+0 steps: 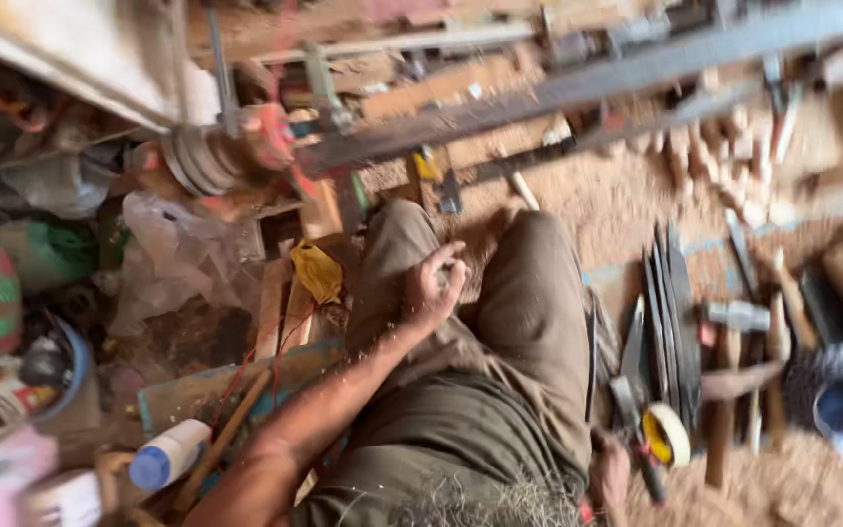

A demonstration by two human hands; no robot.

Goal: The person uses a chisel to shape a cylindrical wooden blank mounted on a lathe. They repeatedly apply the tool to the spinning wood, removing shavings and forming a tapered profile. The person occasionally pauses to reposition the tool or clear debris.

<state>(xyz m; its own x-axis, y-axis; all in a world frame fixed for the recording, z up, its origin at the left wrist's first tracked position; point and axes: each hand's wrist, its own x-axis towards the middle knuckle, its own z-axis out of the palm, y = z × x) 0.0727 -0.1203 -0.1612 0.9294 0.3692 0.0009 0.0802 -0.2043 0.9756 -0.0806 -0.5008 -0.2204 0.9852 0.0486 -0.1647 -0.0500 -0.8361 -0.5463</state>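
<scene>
Chisels (670,303) and long flat blades lie side by side on the sawdust floor (626,195) just past your right knee, and that is where your right hand (609,475) sits, low at the bottom edge, beside a red-handled tool (648,468) and a roll of yellow tape (668,434). Whether those fingers grip anything, I cannot tell; the hand is half cut off and blurred. Your left hand (433,286) is up over your left knee, fingers curled loosely in, dusted with shavings; if something small is pinched there, it does not show.

Containers now. At far right a round woven basket (841,395) with a dark blue inside, its contents out of sight. Far left, a blue-rimmed tub (75,376) crammed with blurred odds and ends. Near your left elbow a white plastic bottle with a blue cap (170,454) lies on its side against a wooden board (236,385).

Packages: clear plastic bags (178,254) bunched left of your knee, a crumpled yellow cloth (317,271) on a wooden block, a green bundle (60,249) further left. Hammers (729,390) rest by the blades. A long metal lathe bed (617,78) runs across the top.
</scene>
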